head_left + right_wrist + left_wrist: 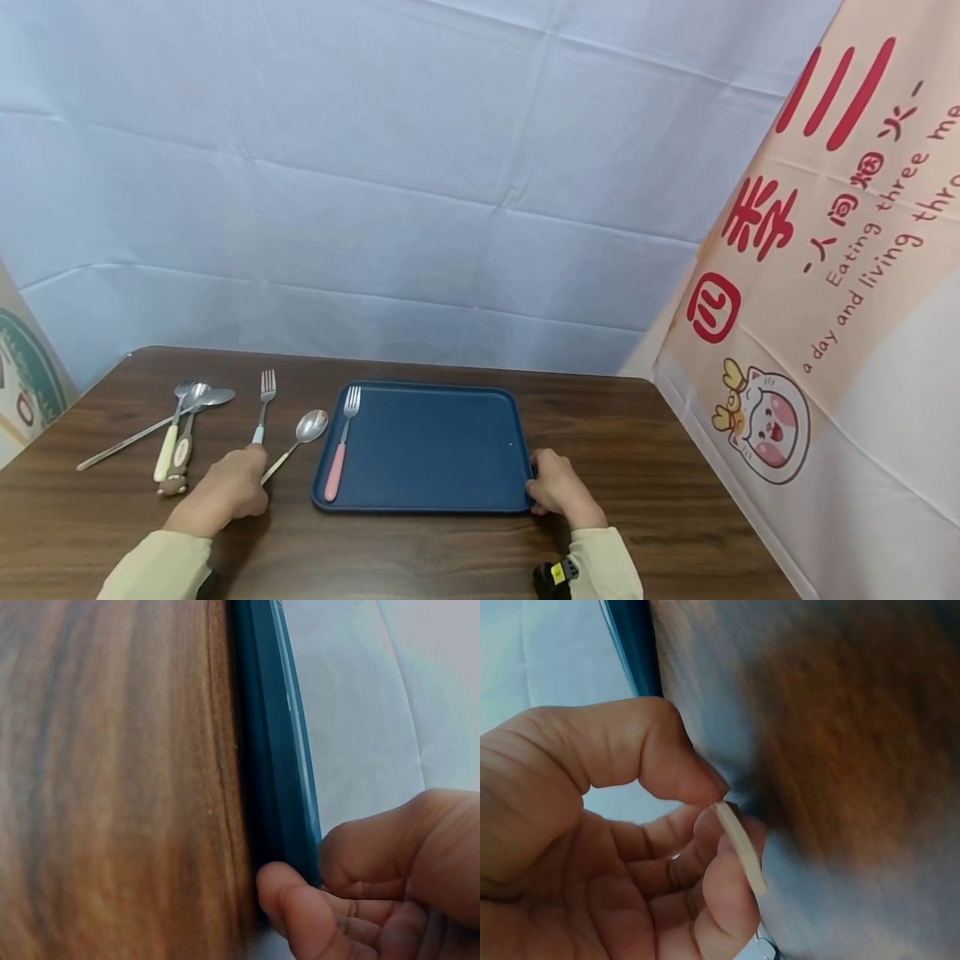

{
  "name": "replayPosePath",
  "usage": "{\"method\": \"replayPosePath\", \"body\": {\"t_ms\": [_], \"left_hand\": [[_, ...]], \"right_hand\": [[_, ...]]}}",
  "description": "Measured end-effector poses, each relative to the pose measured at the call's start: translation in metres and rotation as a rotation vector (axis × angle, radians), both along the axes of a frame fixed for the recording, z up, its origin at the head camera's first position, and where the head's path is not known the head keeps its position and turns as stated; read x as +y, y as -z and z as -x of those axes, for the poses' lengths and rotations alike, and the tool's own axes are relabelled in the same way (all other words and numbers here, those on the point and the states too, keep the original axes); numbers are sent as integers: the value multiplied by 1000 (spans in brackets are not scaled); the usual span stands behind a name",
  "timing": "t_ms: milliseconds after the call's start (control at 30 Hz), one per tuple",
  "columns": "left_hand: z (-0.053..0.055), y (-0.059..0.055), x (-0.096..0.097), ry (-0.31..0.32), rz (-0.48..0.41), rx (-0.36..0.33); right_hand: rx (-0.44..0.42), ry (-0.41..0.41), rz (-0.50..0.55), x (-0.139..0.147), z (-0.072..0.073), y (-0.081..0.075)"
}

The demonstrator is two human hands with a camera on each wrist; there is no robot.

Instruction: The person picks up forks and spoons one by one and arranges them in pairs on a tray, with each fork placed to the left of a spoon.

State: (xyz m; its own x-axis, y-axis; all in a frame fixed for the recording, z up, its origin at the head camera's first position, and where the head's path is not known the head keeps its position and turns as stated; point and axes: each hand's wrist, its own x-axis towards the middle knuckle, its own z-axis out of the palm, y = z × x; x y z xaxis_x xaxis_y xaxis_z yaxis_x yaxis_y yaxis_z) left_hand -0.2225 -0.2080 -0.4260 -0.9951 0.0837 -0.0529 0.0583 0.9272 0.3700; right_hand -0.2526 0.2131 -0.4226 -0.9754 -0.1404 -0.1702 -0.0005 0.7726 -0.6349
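My left hand (pixel 234 487) pinches the cream handle (pixel 742 851) of a spoon (pixel 311 426) between thumb and fingers. The spoon's bowl points away, towards the tray. Just beyond the same hand lies a fork (pixel 267 392) with a light blue handle, its lower end hidden by the hand. A dark blue tray (pixel 435 450) lies on the table, with a pink-handled fork (pixel 337 468) along its left side. At the tray's near right corner, my right hand (pixel 557 486) grips the rim (pixel 289 750), thumb and curled fingers at the edge.
On the left of the brown wooden table (pixel 637 433) several utensils lie crossed: a yellow-handled fork (pixel 168 450), a spoon with a bear-figured handle (pixel 182 454) and a long metal one (pixel 120 452). A pale cloth (pixel 375 208) hangs behind; a printed cloth (pixel 825 333) hangs at right.
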Motion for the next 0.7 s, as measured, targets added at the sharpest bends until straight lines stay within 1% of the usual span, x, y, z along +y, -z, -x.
{"method": "replayPosePath", "body": {"t_ms": [167, 367, 567, 700], "left_hand": [[-2, -3, 1, 7, 6, 2], [-3, -6, 3, 20, -24, 3], [-2, -6, 4, 31, -56, -19], [-1, -6, 3, 36, -73, -34]], "right_hand": [[3, -4, -4, 0, 0, 0], [5, -7, -6, 0, -1, 0], [33, -18, -27, 1, -1, 1], [27, -19, -24, 1, -1, 1]]}}
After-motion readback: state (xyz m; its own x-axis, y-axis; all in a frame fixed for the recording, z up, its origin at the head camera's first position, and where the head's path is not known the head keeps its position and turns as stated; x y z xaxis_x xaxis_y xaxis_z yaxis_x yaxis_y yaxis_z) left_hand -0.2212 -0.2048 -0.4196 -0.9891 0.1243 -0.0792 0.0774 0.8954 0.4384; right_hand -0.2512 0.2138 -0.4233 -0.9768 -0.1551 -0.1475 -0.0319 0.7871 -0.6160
